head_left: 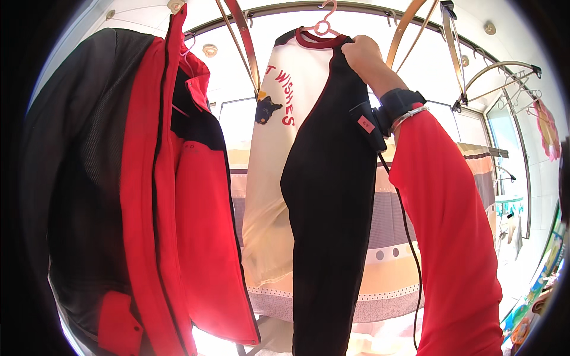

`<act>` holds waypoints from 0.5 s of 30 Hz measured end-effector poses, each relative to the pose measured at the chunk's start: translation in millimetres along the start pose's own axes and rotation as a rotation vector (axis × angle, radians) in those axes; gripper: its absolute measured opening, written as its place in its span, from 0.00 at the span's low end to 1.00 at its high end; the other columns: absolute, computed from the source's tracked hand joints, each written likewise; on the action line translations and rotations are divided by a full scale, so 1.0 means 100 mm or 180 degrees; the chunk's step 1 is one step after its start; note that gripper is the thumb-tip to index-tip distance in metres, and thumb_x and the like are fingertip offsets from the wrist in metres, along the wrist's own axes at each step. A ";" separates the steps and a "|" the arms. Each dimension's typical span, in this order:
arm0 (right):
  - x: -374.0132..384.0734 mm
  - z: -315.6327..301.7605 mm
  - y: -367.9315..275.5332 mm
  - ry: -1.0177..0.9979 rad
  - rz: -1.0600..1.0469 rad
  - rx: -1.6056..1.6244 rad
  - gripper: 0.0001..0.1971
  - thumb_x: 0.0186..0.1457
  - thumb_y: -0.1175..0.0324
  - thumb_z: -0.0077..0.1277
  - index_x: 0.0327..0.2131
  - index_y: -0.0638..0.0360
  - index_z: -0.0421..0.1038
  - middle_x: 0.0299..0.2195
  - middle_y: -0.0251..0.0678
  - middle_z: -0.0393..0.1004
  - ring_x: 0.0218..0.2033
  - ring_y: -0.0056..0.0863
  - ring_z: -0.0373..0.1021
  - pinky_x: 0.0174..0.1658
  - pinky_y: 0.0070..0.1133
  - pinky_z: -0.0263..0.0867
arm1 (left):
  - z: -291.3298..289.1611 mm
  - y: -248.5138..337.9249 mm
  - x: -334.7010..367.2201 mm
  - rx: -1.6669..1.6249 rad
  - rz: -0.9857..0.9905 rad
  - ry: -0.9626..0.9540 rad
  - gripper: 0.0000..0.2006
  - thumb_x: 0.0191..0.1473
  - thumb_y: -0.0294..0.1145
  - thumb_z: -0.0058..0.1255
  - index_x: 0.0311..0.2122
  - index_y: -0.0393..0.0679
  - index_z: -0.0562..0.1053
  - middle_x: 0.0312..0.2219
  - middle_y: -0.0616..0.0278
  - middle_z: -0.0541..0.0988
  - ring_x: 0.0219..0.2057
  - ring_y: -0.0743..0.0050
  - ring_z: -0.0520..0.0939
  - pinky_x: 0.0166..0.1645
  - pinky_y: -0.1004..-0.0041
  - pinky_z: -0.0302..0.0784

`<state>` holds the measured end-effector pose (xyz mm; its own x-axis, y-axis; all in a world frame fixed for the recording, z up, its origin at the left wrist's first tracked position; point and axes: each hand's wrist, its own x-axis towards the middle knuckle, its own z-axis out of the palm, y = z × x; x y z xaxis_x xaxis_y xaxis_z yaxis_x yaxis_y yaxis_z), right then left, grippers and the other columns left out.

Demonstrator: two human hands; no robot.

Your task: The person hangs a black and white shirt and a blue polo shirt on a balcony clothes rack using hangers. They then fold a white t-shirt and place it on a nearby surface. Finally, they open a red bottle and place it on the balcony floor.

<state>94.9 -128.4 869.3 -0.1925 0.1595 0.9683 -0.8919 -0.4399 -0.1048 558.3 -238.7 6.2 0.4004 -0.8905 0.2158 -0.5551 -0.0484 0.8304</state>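
At the upper middle, my right hand (363, 56) is closed on the shoulder of a long-sleeved shirt (332, 178), just beside its dark red collar. The shirt has a white body with red lettering and a dark cat-like print, and its black sleeve hangs straight down toward me. A pink hanger (322, 27) shows above the collar; whether my fingers also grip it through the cloth is hidden. My red-sleeved right arm rises from the lower right, with a black strapped device and a bracelet at the wrist. My left hand is out of view.
A large black and red jacket (208, 237) hangs close on the left. Behind the shirt hangs a striped, dotted cloth (389, 237). Drying-rack arms (405, 32) and a rail cross overhead. A thin black cable (409, 237) runs down from the wrist device. Windows stand at the right.
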 end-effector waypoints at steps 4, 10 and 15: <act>0.38 0.15 -0.26 -0.0194 0.0250 -0.0420 0.09 0.44 0.71 0.47 0.26 0.66 0.75 0.27 0.46 0.76 0.31 0.41 0.74 0.37 0.28 0.68 | -0.07 -0.03 0.19 0.0036 0.0071 -0.0096 0.10 0.46 0.34 0.54 0.32 0.38 0.76 0.18 0.65 0.74 0.20 0.70 0.74 0.29 0.72 0.70; 0.50 0.50 -0.39 -0.0479 0.0240 -0.1617 0.12 0.48 0.68 0.48 0.37 0.59 0.75 0.40 0.45 0.75 0.42 0.41 0.72 0.43 0.29 0.67 | 0.01 -0.24 0.42 0.0058 0.0181 -0.0175 0.10 0.46 0.33 0.54 0.33 0.39 0.76 0.19 0.64 0.74 0.22 0.68 0.74 0.31 0.70 0.71; 0.24 0.55 -0.51 -0.0271 0.0105 -0.1593 0.13 0.49 0.67 0.48 0.39 0.57 0.75 0.42 0.40 0.75 0.45 0.40 0.70 0.45 0.28 0.66 | 0.11 -0.53 0.48 0.0088 0.0331 -0.0103 0.10 0.46 0.32 0.53 0.34 0.39 0.76 0.20 0.64 0.74 0.23 0.66 0.74 0.33 0.69 0.72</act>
<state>158.2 -151.3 909.9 -0.2083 0.0709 0.9755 -0.9767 0.0373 -0.2113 598.9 -283.5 -33.5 0.3162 -0.9055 0.2829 -0.6126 0.0328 0.7897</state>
